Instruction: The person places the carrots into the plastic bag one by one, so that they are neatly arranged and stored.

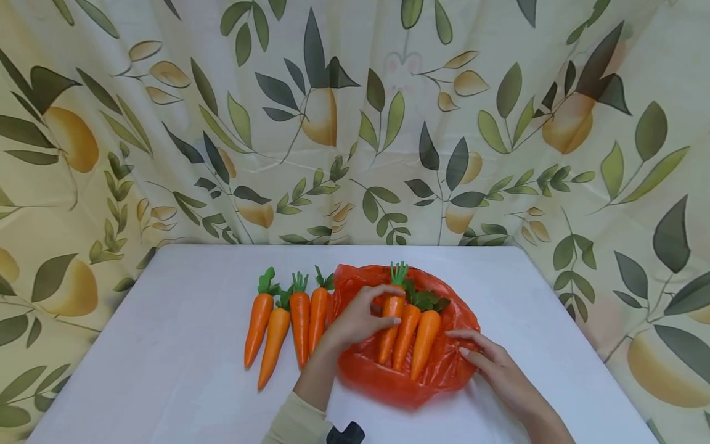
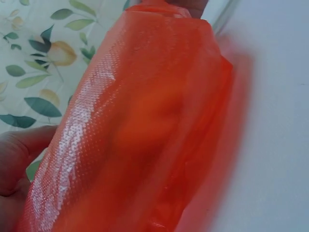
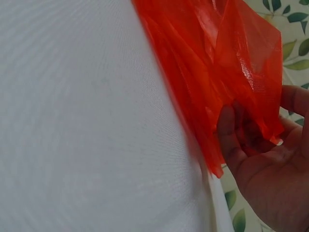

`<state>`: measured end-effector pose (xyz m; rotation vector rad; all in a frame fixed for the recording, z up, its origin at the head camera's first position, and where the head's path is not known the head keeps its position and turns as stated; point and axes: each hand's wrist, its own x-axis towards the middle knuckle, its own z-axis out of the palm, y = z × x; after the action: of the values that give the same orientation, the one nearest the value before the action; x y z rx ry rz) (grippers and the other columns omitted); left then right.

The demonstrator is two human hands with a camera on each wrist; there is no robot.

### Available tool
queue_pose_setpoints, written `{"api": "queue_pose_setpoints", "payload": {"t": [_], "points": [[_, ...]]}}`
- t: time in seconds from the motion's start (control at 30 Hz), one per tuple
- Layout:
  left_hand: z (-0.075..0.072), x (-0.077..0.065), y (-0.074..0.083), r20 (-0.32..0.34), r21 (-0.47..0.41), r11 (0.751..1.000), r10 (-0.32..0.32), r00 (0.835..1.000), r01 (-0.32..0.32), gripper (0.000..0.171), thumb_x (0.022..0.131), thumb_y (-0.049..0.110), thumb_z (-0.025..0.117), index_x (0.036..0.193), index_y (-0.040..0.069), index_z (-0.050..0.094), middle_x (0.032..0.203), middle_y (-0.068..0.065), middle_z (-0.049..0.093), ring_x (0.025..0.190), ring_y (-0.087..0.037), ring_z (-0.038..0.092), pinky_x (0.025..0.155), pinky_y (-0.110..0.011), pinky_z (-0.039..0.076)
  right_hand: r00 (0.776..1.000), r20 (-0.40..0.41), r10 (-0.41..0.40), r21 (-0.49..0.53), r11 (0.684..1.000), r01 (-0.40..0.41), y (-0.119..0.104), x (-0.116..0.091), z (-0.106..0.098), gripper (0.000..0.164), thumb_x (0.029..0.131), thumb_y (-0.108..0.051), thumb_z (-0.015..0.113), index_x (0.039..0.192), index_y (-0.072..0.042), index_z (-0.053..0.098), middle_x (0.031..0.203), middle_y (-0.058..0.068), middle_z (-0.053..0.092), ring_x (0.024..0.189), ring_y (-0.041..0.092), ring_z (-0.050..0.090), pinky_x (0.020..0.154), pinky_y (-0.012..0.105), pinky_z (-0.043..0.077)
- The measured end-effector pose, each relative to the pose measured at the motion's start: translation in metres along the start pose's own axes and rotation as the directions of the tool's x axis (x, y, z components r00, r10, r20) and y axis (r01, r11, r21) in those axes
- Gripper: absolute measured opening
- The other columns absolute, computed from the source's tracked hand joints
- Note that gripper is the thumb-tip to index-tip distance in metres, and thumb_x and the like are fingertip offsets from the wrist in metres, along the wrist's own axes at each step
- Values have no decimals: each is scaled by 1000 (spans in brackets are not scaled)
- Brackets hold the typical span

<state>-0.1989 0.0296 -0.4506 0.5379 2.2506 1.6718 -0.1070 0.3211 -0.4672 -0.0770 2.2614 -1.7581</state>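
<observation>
A red plastic bag [image 1: 463,308] lies spread at the right of the table's middle, its mouth facing up. Three orange carrots, one of them the middle carrot [image 1: 407,338], lie inside with green tops at the far end. My left hand [image 1: 357,317] grips the leftmost carrot [image 1: 392,305] in the bag, thumb on its right side and fingers near its top. At the bag's right rim, my right hand [image 1: 495,368] holds the thin plastic between thumb and fingers; the right wrist view shows the fingers [image 3: 231,133] around the bag's edge. Bag plastic fills much of the left wrist view.
Several more carrots [image 1: 274,345] lie side by side left of the bag, tops pointing away. The white table [image 1: 166,345] ends at a curtain [image 1: 355,185] printed with leaves and fruit. A black wrist strap [image 1: 345,433] sits by the left sleeve.
</observation>
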Motion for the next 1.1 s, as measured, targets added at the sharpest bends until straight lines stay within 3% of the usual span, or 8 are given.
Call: {"api": "queue_pose_setpoints", "payload": {"t": [0.07,0.33,0.57,0.7,0.97,1.1], "points": [[1,0,0,8,4,1000,5,1000,-5,43,93,10,79,130,30,68,135,-5,47,101,-25,57,78,-35,57,1000,-1,-1,0,1000,1,0,0,-1,38,109,-13,49,146,-5,55,153,19,44,122,11,55,94,28,52],[0,1,-4,49,88,996,23,999,-27,42,93,8,78,130,26,70,133,4,58,117,-22,56,90,-37,54,1000,1,-28,-2,1000,28,-1,-1,1,38,109,-14,50,145,-4,55,152,21,44,123,8,55,95,27,52],[2,-1,-7,68,86,996,-34,997,28,41,91,8,80,126,27,72,131,3,56,115,-23,54,85,-36,57,1000,1,-14,3,1000,14,-1,0,0,38,109,-12,48,146,-4,55,153,21,43,122,8,55,95,28,52],[2,-2,-8,76,85,996,-32,997,25,40,89,4,81,123,24,74,130,2,58,116,-23,54,85,-35,57,1000,5,0,8,1000,0,-1,-1,-1,38,109,-12,48,146,-4,54,154,21,42,122,9,55,95,28,52],[6,-2,-9,42,137,989,-67,997,61,40,87,6,83,120,28,75,126,-4,50,104,-24,51,80,-34,54,1000,6,3,14,1000,-3,-2,-1,-1,39,110,-15,49,147,-4,54,154,21,41,121,9,56,94,28,53],[8,-2,-13,36,143,989,-44,998,38,41,87,5,83,121,26,74,128,-3,51,107,-23,49,81,-32,51,1000,11,-26,6,1000,26,-1,-1,0,38,110,-16,50,145,-3,55,151,22,44,122,12,56,94,29,53]]}}
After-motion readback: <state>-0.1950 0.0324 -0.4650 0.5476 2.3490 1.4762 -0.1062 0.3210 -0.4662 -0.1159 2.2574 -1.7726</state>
